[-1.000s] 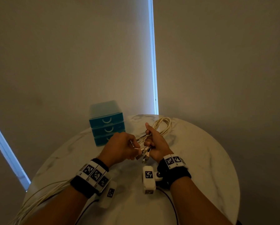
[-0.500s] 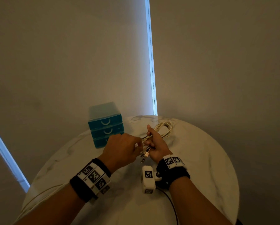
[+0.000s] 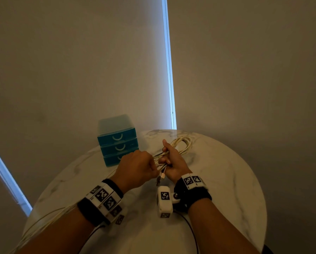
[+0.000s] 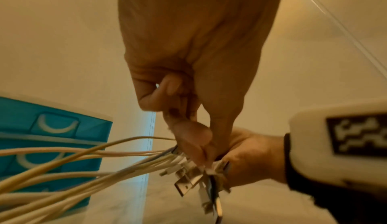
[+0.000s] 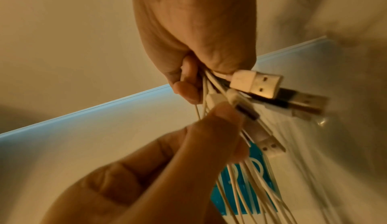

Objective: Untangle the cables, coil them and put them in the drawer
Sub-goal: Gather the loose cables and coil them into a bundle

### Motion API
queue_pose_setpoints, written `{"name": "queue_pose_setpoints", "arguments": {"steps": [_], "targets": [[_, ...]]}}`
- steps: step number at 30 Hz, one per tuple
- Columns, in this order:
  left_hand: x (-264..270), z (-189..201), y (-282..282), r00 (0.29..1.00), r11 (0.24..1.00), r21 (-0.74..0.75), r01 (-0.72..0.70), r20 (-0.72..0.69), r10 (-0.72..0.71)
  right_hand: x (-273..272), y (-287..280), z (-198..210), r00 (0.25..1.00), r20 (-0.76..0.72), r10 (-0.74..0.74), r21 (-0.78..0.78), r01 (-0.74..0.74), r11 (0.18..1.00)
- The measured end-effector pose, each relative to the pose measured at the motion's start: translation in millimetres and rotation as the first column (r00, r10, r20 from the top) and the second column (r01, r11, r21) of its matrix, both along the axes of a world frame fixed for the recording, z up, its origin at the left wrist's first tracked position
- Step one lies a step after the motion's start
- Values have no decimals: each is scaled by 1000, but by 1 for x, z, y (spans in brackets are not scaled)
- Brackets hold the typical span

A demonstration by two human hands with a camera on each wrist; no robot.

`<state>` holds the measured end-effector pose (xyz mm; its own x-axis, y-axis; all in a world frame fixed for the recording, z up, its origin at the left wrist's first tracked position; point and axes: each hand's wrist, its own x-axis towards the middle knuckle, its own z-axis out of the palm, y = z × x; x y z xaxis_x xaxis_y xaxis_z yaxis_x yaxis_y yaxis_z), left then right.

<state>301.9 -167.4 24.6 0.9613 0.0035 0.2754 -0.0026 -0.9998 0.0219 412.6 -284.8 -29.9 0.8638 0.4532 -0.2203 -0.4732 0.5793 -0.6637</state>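
Both hands are meeting over the middle of the round marble surface, working on one bunch of pale cables. The right hand is wrapping its fingers around the bunch, thumb pointing up and away from the person, so its grip is full of cable. A loop of the bunch is sticking out beyond that hand, toward the far edge of the surface. From the near side of the fist the plug ends are fanning out: a white USB plug is sitting uppermost in the right wrist view, with a black-sleeved plug just behind it and more pale ones below.

The left hand is curling in close, touching the right one, its fingertips pinching the cables just beside the plugs. Its grip is narrow and closed on those strands. Other long strands are trailing off from under the left forearm, running over the near left edge of the surface.

The teal drawer unit is standing at the far left of the surface, near the hands but apart from them. All three of its drawers are closed, each showing a white curved handle.
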Motion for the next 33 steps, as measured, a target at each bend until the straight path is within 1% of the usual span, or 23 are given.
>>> {"name": "queue_pose_setpoints", "arguments": {"steps": [3, 5, 7, 9, 12, 13, 14, 15, 16, 17, 18, 19, 20, 21, 22, 23, 25, 26, 28, 29, 31, 33], "targets": [[-7, -4, 6, 997, 991, -131, -28, -81, 17, 2, 0, -1, 1000, 4, 1, 11, -1, 1000], [-10, -8, 9, 994, 976, -214, -29, -107, 6, 3, 2, -3, 999, 35, -16, -29, 17, 999], [-11, -11, 12, 991, 972, -233, -15, -130, -16, 2, 4, -4, 998, 62, -20, -72, 24, 997], [-12, -10, 11, 986, 976, -216, 7, -161, -42, 1, 5, -5, 997, 70, -30, -106, 37, 994], [-17, 5, 9, 960, 965, -263, 23, -264, -95, 2, 4, -3, 992, 111, -59, -191, 80, 978], [-16, 13, 10, 958, 956, -291, 32, -263, -112, 1, 4, -1, 989, 136, -62, -221, 91, 971], [-15, 23, 11, 972, 949, -311, 47, -207, -116, -2, 5, 1, 985, 159, -64, -246, 102, 964], [-10, 33, 11, 991, 947, -313, 65, -91, -98, -5, 8, 2, 982, 178, -68, -258, 113, 960], [-5, 42, 9, 996, 949, -302, 86, 54, -73, -8, 10, 3, 978, 196, -71, -258, 121, 959], [2, 49, 6, 982, 951, -290, 106, 179, -54, -13, 13, 4, 974, 214, -71, -250, 125, 960], [10, 56, 1, 967, 953, -276, 127, 250, -56, -17, 16, 5, 970, 235, -66, -245, 125, 962], [21, 61, -3, 966, 959, -250, 133, 249, -69, -22, 20, 6, 965, 258, -52, -260, 121, 958], [34, 64, -5, 978, 968, -218, 126, 192, -84, -26, 23, 7, 958, 283, -36, -299, 124, 946], [46, 68, -8, 992, 983, -163, 88, 104, -71, -29, 26, 8, 950, 311, -22, -349, 136, 927], [57, 71, -10, 998, 995, -85, 51, 29, -49, -32, 29, 8, 940, 341, -8, -387, 148, 910], [67, 72, -10, 1000, 1000, 2, 26, -11, -25, -33, 30, 8, 929, 370, 4, -404, 157, 901], [80, 71, -7, 998, 992, 129, -4, -56, 11, -34, 30, 8, 905, 424, 19, -416, 176, 892], [83, 71, -5, 998, 988, 156, -9, -65, 20, -35, 29, 8, 894, 447, 26, -426, 188, 885], [83, 75, -1, 1000, 980, 196, -15, -20, 20, -35, 27, 7, 872, 486, 55, -457, 200, 867], [81, 80, 0, 999, 968, 248, -23, 29, 16, -35, 27, 7, 862, 500, 82, -469, 190, 863], [76, 93, -1, 993, 926, 376, -42, 118, -3, -38, 30, 9, 851, 511, 119, -461, 155, 874], [74, 105, -10, 983, 858, 514, -8, 160, -86, -40, 33, 12, 857, 498, 129, -431, 116, 895]]}}
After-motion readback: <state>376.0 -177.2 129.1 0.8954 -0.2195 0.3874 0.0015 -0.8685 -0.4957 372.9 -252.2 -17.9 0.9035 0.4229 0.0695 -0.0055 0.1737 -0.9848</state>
